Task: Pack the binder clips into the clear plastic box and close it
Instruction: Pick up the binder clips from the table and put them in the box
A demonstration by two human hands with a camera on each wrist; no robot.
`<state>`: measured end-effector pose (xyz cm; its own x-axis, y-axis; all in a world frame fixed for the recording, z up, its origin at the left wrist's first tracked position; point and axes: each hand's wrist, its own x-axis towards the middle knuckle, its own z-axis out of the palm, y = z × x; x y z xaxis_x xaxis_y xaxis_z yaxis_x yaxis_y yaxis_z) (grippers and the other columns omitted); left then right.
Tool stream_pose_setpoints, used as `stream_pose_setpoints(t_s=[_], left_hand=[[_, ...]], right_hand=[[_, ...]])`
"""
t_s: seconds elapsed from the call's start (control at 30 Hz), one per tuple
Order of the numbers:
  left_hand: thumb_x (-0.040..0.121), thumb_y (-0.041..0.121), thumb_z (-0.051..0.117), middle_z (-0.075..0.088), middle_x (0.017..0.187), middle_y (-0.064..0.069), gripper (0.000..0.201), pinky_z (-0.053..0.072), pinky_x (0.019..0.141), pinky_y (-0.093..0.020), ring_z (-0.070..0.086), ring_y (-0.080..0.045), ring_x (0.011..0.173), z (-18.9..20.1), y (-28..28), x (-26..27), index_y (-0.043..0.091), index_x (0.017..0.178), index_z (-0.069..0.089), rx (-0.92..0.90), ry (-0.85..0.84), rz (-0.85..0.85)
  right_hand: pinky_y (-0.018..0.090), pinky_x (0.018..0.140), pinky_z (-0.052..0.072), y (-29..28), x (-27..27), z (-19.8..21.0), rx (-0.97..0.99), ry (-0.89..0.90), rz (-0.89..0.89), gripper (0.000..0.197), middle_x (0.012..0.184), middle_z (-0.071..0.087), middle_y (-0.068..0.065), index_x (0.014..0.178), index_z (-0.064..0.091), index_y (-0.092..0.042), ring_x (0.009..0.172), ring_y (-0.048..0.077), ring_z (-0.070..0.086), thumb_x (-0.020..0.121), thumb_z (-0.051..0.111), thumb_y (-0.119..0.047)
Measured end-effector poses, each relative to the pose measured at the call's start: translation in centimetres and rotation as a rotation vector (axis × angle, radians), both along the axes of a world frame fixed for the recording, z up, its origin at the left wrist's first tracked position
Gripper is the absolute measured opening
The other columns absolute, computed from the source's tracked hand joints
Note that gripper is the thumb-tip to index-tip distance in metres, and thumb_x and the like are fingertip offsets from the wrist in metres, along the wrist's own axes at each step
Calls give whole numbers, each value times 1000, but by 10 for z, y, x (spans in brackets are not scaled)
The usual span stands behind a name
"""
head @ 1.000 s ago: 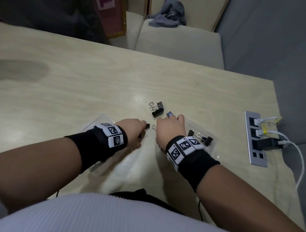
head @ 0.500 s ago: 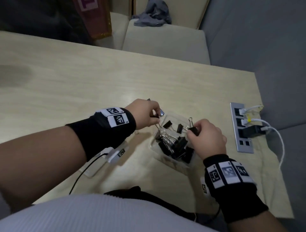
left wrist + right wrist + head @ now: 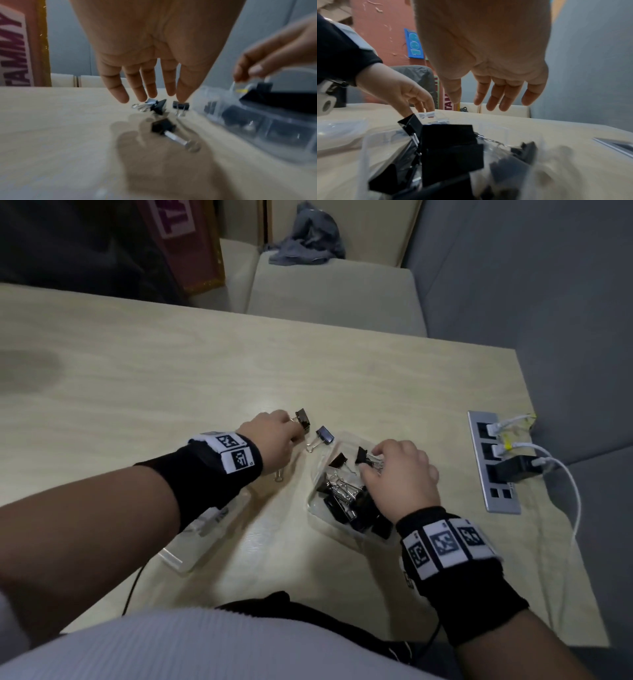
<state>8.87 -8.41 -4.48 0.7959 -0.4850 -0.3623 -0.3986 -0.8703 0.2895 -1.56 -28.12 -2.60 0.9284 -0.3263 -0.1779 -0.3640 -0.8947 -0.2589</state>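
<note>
The clear plastic box [image 3: 313,505] sits open on the table with several black binder clips [image 3: 346,501] piled in it. My right hand [image 3: 373,460] hovers over the box's far end with relaxed fingers that hold nothing; in the right wrist view this hand [image 3: 488,104] hangs above the box [image 3: 368,142]. Left of the box, my left hand [image 3: 291,428] reaches down with straight fingers [image 3: 120,94] to three loose clips: one at the fingertips [image 3: 303,419], one beside the box [image 3: 323,435], one nearer me [image 3: 163,126].
The clear lid [image 3: 191,549] lies flat under my left forearm. A metal power strip [image 3: 493,463] with plugged white cables [image 3: 575,498] is set into the table right of the box. A padded bench [image 3: 329,289] stands beyond the far table edge.
My right hand has let go of the clip it held over the box and now hangs open. My left hand has moved away from the box, over the loose clips.
</note>
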Motion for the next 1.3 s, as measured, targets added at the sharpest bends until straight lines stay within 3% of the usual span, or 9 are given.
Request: stream_pose_setpoints(t_s=[0.13,0.33,0.47,0.57,0.73,0.97,1.07,1.17,1.3], left_hand=[[82,27,59,48,125,1,39,50,84,-39,49,-26,110,-15,20,-6,38,119,54,156,22,-83],[83,29,58,52,113,-5,34,48,73,-36,56,-29,103,-19,24,-8,23,117,53,227,23,-150],[87,34,57,49,119,-6,42,43,74,-37,52,-31,108,-16,20,-7,23,127,46,259,-36,-290],[91,31,51,51,116,-9,33,47,76,-39,55,-32,104,-19,17,-8,22,123,50,243,-6,-327],[89,27,53,54,108,-9,26,41,67,-33,61,-32,94,-21,16,-5,15,112,56,219,48,-236],[80,33,59,57,107,-6,29,50,75,-32,61,-28,94,-11,21,1,16,105,60,79,38,-42],[81,32,59,59,108,-4,29,46,76,-28,60,-25,95,0,11,5,17,107,60,-36,-9,-2],[83,32,58,61,108,-5,29,49,83,-32,61,-25,97,8,-12,4,18,109,61,-155,-27,-31],[89,37,60,62,113,-3,42,46,86,-31,61,-21,100,13,-45,-4,20,126,54,-217,0,-91]], right_hand=[[41,96,32,25,31,1,-15,-11,226,33,120,55,-1,118,55,-26,113,23,47,88,49,-39],[45,96,32,51,78,-18,-118,197,398,38,116,58,5,122,52,-22,108,28,53,87,46,-35],[42,90,34,63,98,-20,-199,407,449,36,113,52,8,120,53,-23,97,29,56,85,48,-26],[35,77,38,65,106,-21,-197,416,456,29,113,48,9,115,55,-16,80,27,51,86,51,-18],[34,76,44,66,113,-27,-101,406,450,27,115,53,11,112,59,-12,100,29,58,86,56,-13],[39,85,51,49,97,0,188,124,234,26,108,56,2,107,64,-24,94,22,58,81,59,-29],[40,86,51,19,75,7,184,108,112,23,105,60,1,101,66,-27,94,22,59,80,58,-33],[38,84,51,-10,50,7,136,161,-9,22,103,64,1,95,66,-28,92,22,60,77,58,-37],[43,86,51,-30,23,8,71,199,-103,21,102,64,2,96,63,-28,91,23,60,80,59,-42]])
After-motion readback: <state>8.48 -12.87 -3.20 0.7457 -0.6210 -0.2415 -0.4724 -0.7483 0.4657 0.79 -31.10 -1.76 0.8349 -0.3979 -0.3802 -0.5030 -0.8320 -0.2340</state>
